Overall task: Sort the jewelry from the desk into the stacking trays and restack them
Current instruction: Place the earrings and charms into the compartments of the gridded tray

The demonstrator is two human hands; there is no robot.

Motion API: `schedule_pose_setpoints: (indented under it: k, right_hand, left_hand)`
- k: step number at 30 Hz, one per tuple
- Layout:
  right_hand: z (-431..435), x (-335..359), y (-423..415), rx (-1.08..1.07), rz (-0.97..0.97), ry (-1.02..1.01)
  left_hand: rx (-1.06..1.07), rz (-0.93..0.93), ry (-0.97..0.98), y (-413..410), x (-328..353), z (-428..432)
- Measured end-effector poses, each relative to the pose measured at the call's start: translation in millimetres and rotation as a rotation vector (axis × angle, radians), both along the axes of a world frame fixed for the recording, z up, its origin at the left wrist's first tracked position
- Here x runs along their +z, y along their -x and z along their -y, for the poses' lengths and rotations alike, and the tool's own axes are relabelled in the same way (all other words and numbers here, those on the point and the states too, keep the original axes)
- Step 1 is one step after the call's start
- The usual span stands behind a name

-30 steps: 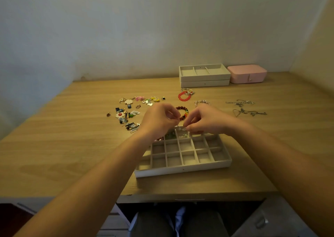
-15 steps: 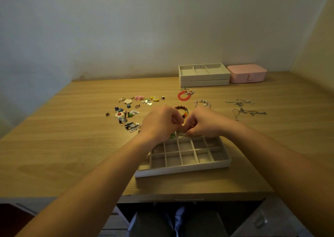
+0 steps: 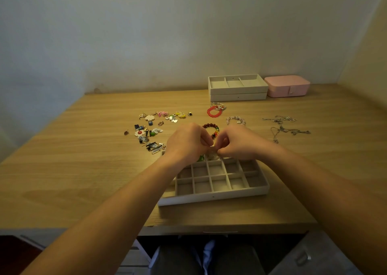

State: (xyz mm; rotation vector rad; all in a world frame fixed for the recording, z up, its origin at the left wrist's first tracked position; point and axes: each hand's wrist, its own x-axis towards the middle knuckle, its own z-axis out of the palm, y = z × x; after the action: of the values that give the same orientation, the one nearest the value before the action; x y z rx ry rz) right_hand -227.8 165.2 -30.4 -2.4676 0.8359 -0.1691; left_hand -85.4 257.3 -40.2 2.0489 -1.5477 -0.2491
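Note:
A grey gridded tray (image 3: 211, 197) with many small compartments lies near the desk's front edge. Both hands hover over its far row, fingertips pinched together. My left hand (image 3: 187, 142) and my right hand (image 3: 237, 141) meet around a small pale piece of jewelry (image 3: 214, 150), too small to identify. A green item (image 3: 200, 158) sits in a far compartment under my left hand. Loose earrings and charms (image 3: 154, 128) lie scattered to the left. Beaded bracelets lie behind the hands: a dark multicoloured one (image 3: 212, 128), a red one (image 3: 214, 111), a pale one (image 3: 235, 120).
Two stacked grey trays (image 3: 237, 87) stand at the back of the desk, with a shut pink jewelry box (image 3: 287, 85) to their right. Silver necklaces (image 3: 284, 127) lie tangled at the right. The desk's front edge (image 3: 209, 227) runs just below the gridded tray.
Both hands have drawn closer together and dropped slightly toward the tray's far row. The fingertips now touch around the small piece.

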Motion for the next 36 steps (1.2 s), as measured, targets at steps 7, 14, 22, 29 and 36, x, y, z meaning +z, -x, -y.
schedule_pose_setpoints:
  k: [7, 14, 22, 29, 36]
  right_hand:
    - [1.4, 5.1, 8.7, 0.095, -0.059, -0.015]
    - [-1.9, 3.7, 11.7, 0.115, -0.078, 0.030]
    - [-0.9, 0.3, 10.1, 0.098, -0.031, 0.020]
    - [-3.2, 1.3, 12.5, 0.095, 0.029, 0.000]
    - [-4.6, 2.1, 11.0, 0.114, -0.066, 0.004]
  left_hand:
    - [0.011, -0.062, -0.014, 0.5, -6.2, 4.6]
    - [0.028, -0.078, 0.011, 1.2, -8.7, 3.6]
    - [-0.010, -0.070, -0.014, -0.5, -7.7, 0.4]
    - [0.016, -0.142, 0.094, 1.0, -4.9, -13.9]
    - [-0.078, -0.157, 0.005, 10.8, -3.9, -22.6]
